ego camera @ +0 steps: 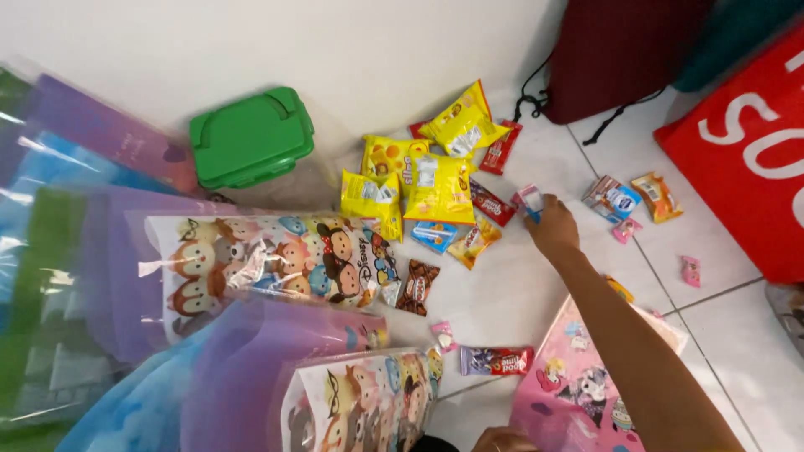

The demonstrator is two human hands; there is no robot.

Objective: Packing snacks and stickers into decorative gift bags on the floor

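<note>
My right hand (pixel 553 228) reaches across the white tiled floor, and its fingers pinch a small white, pink and blue snack packet (pixel 528 199). That packet lies beside a dark red wrapper (pixel 492 203) and a pile of yellow snack packs (pixel 440 184). Only the top of my left hand (pixel 502 439) shows at the bottom edge. It sits by the corner of a pink cartoon gift bag (pixel 578 393) that lies under my right forearm. I cannot make out its fingers.
A green lidded box (pixel 249 138) stands by the wall. Cartoon-printed gift bags (pixel 268 259) and coloured plastic bags fan out at the left. Loose sweets, a purple-red bar (pixel 496 361), a small carton (pixel 610 198) and an orange packet (pixel 657 196) lie scattered. A red board (pixel 745 159) is at right.
</note>
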